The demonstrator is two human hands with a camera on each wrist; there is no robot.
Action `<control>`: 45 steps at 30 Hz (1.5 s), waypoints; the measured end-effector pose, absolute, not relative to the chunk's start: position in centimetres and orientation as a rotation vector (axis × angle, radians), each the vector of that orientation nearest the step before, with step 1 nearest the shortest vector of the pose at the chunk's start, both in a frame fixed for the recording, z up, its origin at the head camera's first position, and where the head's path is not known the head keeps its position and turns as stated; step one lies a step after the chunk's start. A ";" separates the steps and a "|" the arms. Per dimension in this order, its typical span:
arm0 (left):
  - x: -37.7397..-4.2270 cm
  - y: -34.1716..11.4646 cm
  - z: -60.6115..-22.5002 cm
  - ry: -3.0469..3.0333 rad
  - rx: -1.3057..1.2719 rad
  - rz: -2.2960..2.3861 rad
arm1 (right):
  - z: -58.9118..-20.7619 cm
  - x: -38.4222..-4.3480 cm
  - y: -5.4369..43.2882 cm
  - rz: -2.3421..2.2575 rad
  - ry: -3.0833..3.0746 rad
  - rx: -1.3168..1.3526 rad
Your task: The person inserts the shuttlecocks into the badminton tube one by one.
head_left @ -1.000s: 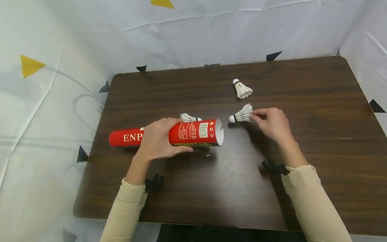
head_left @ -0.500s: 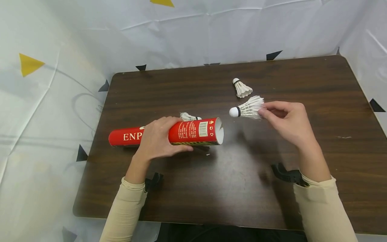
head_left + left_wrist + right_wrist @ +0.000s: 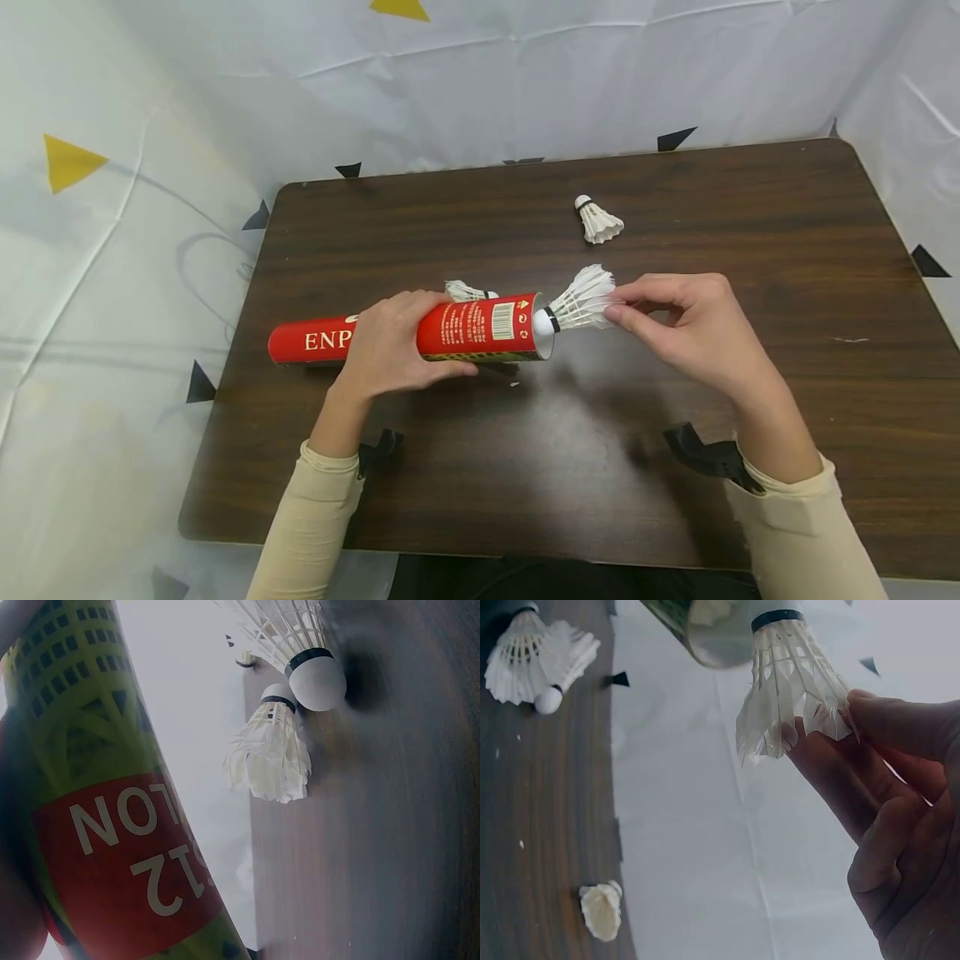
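Observation:
My left hand (image 3: 393,346) grips a red shuttlecock tube (image 3: 480,327) lying sideways above the table, its open end facing right. Between thumb and fingertips, my right hand (image 3: 690,329) pinches a white feather shuttlecock (image 3: 581,302) by the skirt's edge. The cork of this shuttlecock is at the tube's mouth; how far inside it sits I cannot tell. Behind the tube, partly hidden, lies another shuttlecock (image 3: 467,292); the right wrist view shows two overlapping shuttlecocks (image 3: 514,664) there. One more shuttlecock (image 3: 600,223) lies farther back on the table.
The brown wood-grain table (image 3: 787,250) has white sheeting (image 3: 480,92) behind it and at its sides. Small pale scraps lie on the tabletop, one just in front of the tube. Dark straps (image 3: 712,454) sit at the wrists.
My right hand lifted the shuttlecock off the table, drew it right, then brought it left and down so that its cork meets the tube's open end. The left hand and tube stayed nearly still.

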State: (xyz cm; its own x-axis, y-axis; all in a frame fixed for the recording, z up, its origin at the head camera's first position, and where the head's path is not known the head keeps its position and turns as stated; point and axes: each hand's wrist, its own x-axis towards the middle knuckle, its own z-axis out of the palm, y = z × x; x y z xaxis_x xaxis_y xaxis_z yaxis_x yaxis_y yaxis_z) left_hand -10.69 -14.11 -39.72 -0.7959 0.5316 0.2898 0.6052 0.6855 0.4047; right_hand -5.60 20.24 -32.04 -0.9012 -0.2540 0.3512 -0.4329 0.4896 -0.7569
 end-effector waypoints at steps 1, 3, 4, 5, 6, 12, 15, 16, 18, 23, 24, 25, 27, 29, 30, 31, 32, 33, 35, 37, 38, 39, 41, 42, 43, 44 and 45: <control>-10.7 -14.1 -39.7 -2.745 -0.933 -0.741 | -32.1 -5.6 20.0 1.352 -2.545 0.613; -10.7 -14.1 -39.7 -2.743 -0.935 -0.740 | -32.3 -5.6 19.6 1.325 -2.555 0.638; -10.7 -14.1 -39.7 -2.741 -0.934 -0.739 | -32.5 -5.6 19.3 1.320 -2.558 0.651; -10.7 -14.1 -39.8 -2.740 -0.935 -0.737 | -32.6 -5.6 19.1 1.316 -2.560 0.663; -10.7 -14.1 -39.8 -2.739 -0.936 -0.736 | -32.7 -5.6 18.9 1.318 -2.562 0.676; -10.8 -14.1 -39.8 -2.734 -0.938 -0.735 | -33.4 -5.5 17.9 1.311 -2.568 0.741; -10.8 -14.1 -39.9 -2.731 -0.938 -0.737 | -33.5 -5.5 17.7 1.298 -2.560 0.744; -10.8 -14.1 -39.9 -2.730 -0.939 -0.736 | -33.5 -5.4 17.6 1.293 -2.557 0.741; -10.8 -14.1 -39.9 -2.730 -0.939 -0.740 | -33.6 -5.3 17.5 1.273 -2.550 0.734; -10.8 -14.1 -39.9 -2.726 -0.944 -0.744 | -33.5 -4.9 17.1 1.098 -2.518 0.749; -10.8 -14.1 -39.9 -2.725 -0.945 -0.744 | -33.5 -4.8 17.0 1.046 -2.504 0.758; -10.8 -14.1 -39.9 -2.725 -0.945 -0.744 | -33.4 -4.7 16.9 1.004 -2.488 0.766; -10.8 -14.1 -39.9 -2.723 -0.946 -0.753 | -33.4 -4.6 16.8 0.942 -2.458 0.778; -10.8 -14.1 -39.9 -2.723 -0.947 -0.757 | -33.5 -4.6 16.7 0.930 -2.443 0.779; -10.8 -14.1 -39.9 -2.724 -0.946 -0.758 | -33.6 -4.6 16.6 0.935 -2.440 0.783; -10.8 -14.1 -39.9 -2.724 -0.946 -0.759 | -33.7 -4.6 16.5 0.946 -2.440 0.793; -10.8 -14.1 -40.0 -2.723 -0.947 -0.761 | -33.9 -4.6 16.3 0.963 -2.443 0.809; -10.8 -14.1 -40.0 -2.725 -0.946 -0.761 | -34.1 -4.7 16.2 0.994 -2.446 0.829; -10.8 -14.1 -40.0 -2.723 -0.945 -0.756 | -34.6 -4.9 15.8 1.055 -2.455 0.877; -10.8 -14.1 -40.0 -2.721 -0.945 -0.750 | -35.0 -5.1 15.6 1.106 -2.469 0.919; -10.8 -14.0 -40.0 -2.719 -0.947 -0.748 | -35.2 -5.2 15.5 1.131 -2.478 0.932; -10.8 -14.0 -40.1 -2.718 -0.948 -0.745 | -35.3 -5.4 15.4 1.150 -2.487 0.943; -10.8 -14.0 -40.1 -2.713 -0.953 -0.743 | -35.5 -5.7 15.3 1.177 -2.508 0.965; -10.8 -13.9 -40.1 -2.714 -0.953 -0.739 | -35.6 -5.9 15.3 1.196 -2.515 0.978; -10.8 -13.9 -40.1 -2.715 -0.954 -0.738 | -35.7 -6.1 15.2 1.220 -2.522 0.993; -10.8 -13.9 -40.0 -2.718 -0.952 -0.736 | -35.7 -6.3 15.2 1.244 -2.527 1.005; -10.8 -13.9 -40.0 -2.720 -0.950 -0.736 | -35.8 -6.6 15.1 1.272 -2.530 1.018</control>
State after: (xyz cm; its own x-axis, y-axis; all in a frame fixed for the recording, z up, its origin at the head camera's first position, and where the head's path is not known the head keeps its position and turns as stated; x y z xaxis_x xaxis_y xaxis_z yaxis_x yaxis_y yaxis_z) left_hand -10.76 -13.87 -40.02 -0.7831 0.5390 0.3102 0.6218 0.6754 0.3964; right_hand -6.55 15.15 -35.77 -0.7634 -0.5105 0.3958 -0.6221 0.4161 -0.6632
